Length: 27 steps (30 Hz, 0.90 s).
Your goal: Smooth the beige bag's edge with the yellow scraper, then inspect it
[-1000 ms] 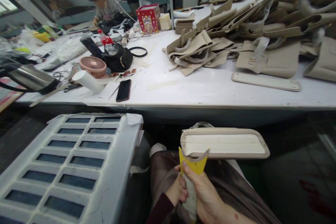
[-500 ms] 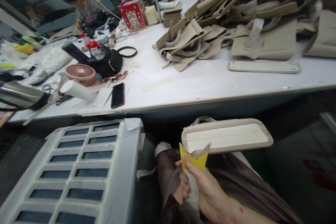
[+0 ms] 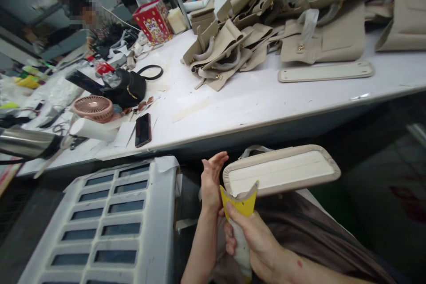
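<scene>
On my lap lies a beige handbag with its base turned up; the base is a long rounded panel [image 3: 282, 171] with a pale inset and a beige rim. My right hand [image 3: 244, 230] grips a hand tool with a pale handle and a yellow head [image 3: 244, 204], notched in a concave curve. The head's tips overlap the near-left corner of the bag base; whether they touch it I cannot tell. My left hand [image 3: 212, 182] is raised just left of that base, fingers stretched out and holding nothing. Most of the bag's body is hidden below the base.
A white table [image 3: 213, 115] runs across ahead, with beige bags [image 3: 326, 40] piled at the right and a loose base panel [image 3: 326, 72] before them. A phone [image 3: 143, 130], a pink fan [image 3: 93, 107] and a black bag [image 3: 128, 86] lie left. A slotted grey rack [image 3: 159, 222] stands beside me.
My left hand has come up into sight beside the bag base, fingers extended. My right hand keeps its grip on the tool. The whole view has shifted and tilted slightly.
</scene>
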Each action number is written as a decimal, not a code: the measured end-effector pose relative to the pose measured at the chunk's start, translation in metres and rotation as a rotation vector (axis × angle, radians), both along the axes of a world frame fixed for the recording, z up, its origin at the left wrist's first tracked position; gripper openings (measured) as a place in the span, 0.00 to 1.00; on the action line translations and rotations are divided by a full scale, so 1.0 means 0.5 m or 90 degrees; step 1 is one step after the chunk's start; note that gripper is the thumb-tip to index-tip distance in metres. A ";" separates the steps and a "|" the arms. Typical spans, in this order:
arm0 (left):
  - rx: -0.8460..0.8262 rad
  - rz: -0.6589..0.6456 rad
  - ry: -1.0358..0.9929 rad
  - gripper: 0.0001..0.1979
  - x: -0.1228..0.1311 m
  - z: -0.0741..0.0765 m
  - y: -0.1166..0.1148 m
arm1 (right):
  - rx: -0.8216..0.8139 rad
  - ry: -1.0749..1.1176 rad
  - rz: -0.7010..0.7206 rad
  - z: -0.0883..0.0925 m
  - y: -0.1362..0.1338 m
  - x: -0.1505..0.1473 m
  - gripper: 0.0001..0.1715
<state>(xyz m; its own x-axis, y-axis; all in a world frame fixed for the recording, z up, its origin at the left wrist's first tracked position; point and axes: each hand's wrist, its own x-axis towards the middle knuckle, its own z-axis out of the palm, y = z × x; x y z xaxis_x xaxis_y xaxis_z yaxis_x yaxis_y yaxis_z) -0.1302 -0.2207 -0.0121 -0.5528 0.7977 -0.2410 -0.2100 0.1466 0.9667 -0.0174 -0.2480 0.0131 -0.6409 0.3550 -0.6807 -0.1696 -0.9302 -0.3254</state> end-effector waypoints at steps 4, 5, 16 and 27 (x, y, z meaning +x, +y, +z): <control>0.045 -0.143 0.147 0.25 0.000 0.031 0.039 | 0.000 0.008 0.002 -0.001 0.006 0.004 0.29; 0.036 -0.136 0.163 0.24 0.005 0.032 0.040 | 0.000 0.015 0.010 -0.003 0.008 0.006 0.29; -0.055 -0.024 0.197 0.27 0.039 0.029 0.047 | -0.001 0.033 0.058 -0.017 0.037 0.039 0.28; -0.202 -0.035 0.714 0.22 0.064 0.042 0.071 | -0.016 0.082 0.074 -0.018 0.054 0.088 0.29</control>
<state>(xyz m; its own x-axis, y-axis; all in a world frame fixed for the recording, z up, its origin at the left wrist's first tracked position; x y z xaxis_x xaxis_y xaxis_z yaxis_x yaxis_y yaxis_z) -0.0982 -0.1852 0.0091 -0.5494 0.8185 0.1680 0.7530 0.3978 0.5241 0.0265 -0.2211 0.0042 -0.7589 0.2571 -0.5984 -0.0992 -0.9537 -0.2840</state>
